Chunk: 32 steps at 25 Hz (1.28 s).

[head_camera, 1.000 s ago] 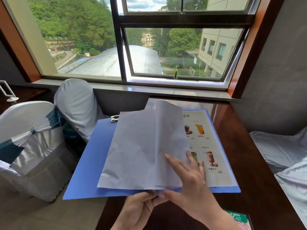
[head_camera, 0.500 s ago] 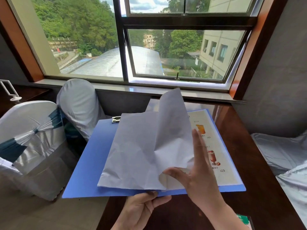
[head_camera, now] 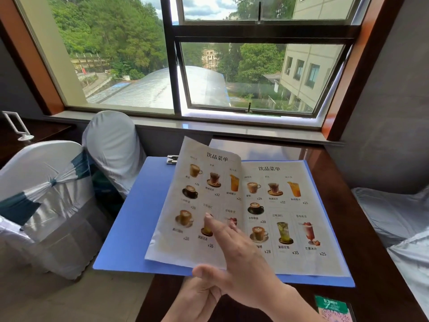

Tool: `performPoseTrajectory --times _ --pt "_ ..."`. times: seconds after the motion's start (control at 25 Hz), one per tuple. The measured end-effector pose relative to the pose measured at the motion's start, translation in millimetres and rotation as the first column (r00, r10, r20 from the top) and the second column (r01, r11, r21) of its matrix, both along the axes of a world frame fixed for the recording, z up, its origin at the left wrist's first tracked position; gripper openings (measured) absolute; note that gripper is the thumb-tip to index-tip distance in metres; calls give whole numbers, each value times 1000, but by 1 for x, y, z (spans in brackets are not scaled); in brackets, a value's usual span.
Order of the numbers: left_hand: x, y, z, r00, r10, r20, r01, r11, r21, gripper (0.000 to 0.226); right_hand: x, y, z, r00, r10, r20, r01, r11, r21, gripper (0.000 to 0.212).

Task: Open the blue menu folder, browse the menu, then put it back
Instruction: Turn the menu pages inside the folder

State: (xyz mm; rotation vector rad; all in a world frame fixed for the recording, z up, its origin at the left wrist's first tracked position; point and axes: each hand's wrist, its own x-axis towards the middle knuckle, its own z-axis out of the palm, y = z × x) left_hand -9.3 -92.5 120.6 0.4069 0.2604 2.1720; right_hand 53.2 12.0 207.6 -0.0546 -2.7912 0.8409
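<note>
- The blue menu folder (head_camera: 130, 228) is lying open and flat on the dark wooden bench (head_camera: 362, 228), with its left cover jutting out past the bench's left edge over the floor, near two chairs in white covers (head_camera: 46, 182).
- A metal clip (head_camera: 172, 159) is sitting at the top of the folder's spine, so the fold line is running away from the person, from the near edge toward the window (head_camera: 209, 66).
- A loose menu sheet (head_camera: 204, 189) is curling up on the left of that spine, printed side facing the person, its top corner standing clear of the cover.
- The left hand (head_camera: 197, 298) is reaching in low at the folder's near edge, below the spine; it is mostly hidden by the other hand, so I cannot tell whether it is gripping the edge or merely resting there.
- The right hand (head_camera: 239, 259) is lying over the lower part of the sheet with fingers spread and straight, not pinching anything, its fingertips (head_camera: 209, 219) pointing up and leftward across the page.
- The second menu page (head_camera: 290, 210) is lying flat on the right cover, right of that hand.
- My judgement: browsing is under way, and closing will hinge on swinging the overhanging left cover rightward about that spine; the left hand is sitting nearer to it.
</note>
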Motion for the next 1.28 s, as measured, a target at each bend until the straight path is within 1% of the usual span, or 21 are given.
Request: performPoseTrajectory --times 0.04,0.08,0.12,0.16,0.2,0.32,0.4,0.52,0.72,0.76,0.8,0.88,0.96,1.04,1.16,1.28 --pt "0 -2 -2 1000 -10 22 10 1000 -26 57 2 1 -1 1000 -2 16 2 1000 -14 90" --pt "0 -5 -4 1000 2 1 -1 996 -84 66 3 4 -3 1000 -13 13 13 999 -36 84" --pt "2 -7 -6 998 27 -54 -35 988 -151 71 5 7 -4 999 -31 -7 31 998 -57 78" --pt "1 -10 -8 994 29 -109 -51 976 -212 73 8 12 -5 998 -60 -33 58 996 -70 72" --pt "0 -12 -9 992 17 -125 -52 958 -281 76 12 17 -5 993 -102 -60 97 992 -79 66" --pt "-1 -20 -7 995 23 -99 -62 909 -411 73 20 43 -9 955 -246 -165 225 965 -134 43" --pt "-2 -24 -4 998 44 -54 -63 897 -437 69 25 66 -11 915 -341 -215 312 937 -157 39" --pt "-3 -28 -3 997 64 -35 -73 886 -457 68 34 98 -11 874 -449 -187 409 886 -219 37" --pt "-7 -34 -8 998 67 -20 -69 880 -471 63 41 140 -17 786 -574 -229 555 819 -145 42" --pt "-8 -35 -9 998 67 -20 -68 877 -476 63 42 147 -19 776 -601 -193 580 799 -155 43" --pt "-10 -37 -10 998 66 -24 -69 875 -479 63 41 152 -21 771 -624 -124 601 778 -183 45" --pt "-13 -40 -12 997 65 -31 -73 875 -479 62 37 158 -24 765 -642 46 627 727 -279 48" --pt "-17 -43 -14 998 56 -37 -67 870 -489 61 31 164 -26 757 -635 155 638 667 -385 51" --pt "-21 -46 -16 998 42 -44 -59 854 -517 60 24 169 -27 745 -640 188 636 597 -489 48" --pt "-26 -49 -16 999 14 -48 -38 834 -550 55 14 171 -29 722 -667 183 618 503 -605 20" --pt "-30 -51 -15 999 -1 -53 -29 826 -563 54 6 175 -34 713 -668 213 590 407 -698 20"
